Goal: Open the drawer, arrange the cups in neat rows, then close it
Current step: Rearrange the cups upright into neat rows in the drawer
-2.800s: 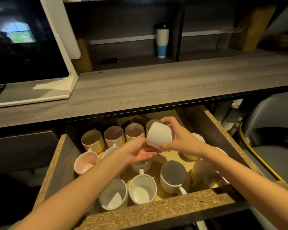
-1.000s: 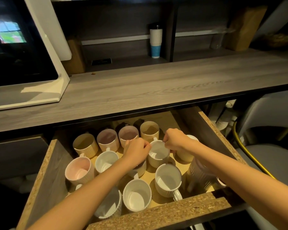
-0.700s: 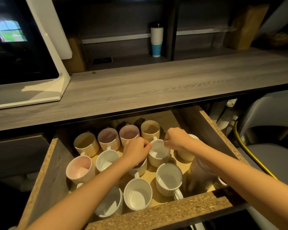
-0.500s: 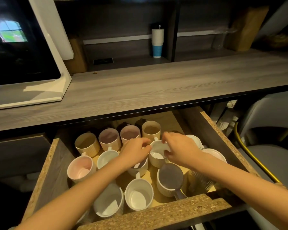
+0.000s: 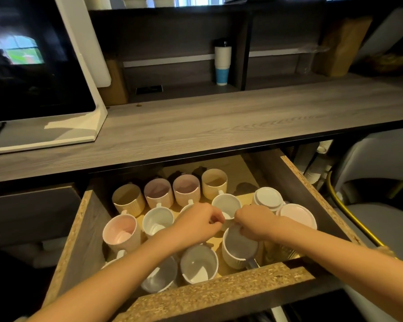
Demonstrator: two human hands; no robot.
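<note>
The drawer (image 5: 219,296) stands open under the desk, full of ribbed cups. Several beige and pink cups (image 5: 186,189) form a back row. A pink cup (image 5: 121,231) and two white cups (image 5: 157,221) stand in the second row. My left hand (image 5: 199,223) is curled over another second-row cup, which it mostly hides. My right hand (image 5: 254,223) pinches the far rim of the white front cup (image 5: 239,251). Between my hands stands a white cup (image 5: 226,203). More white cups (image 5: 199,266) sit along the front.
Two upside-down cups (image 5: 268,198) lie at the drawer's right side, with a ribbed glass (image 5: 279,252) in front of them. The desk top (image 5: 219,126) overhangs the drawer's back. A monitor (image 5: 33,66) stands left; a tumbler (image 5: 222,63) on the shelf; a yellow hose (image 5: 349,219) right.
The ribbed cup that both hands held has been set down in the second row. My right hand has since come back to the front white cup. My left hand has barely moved.
</note>
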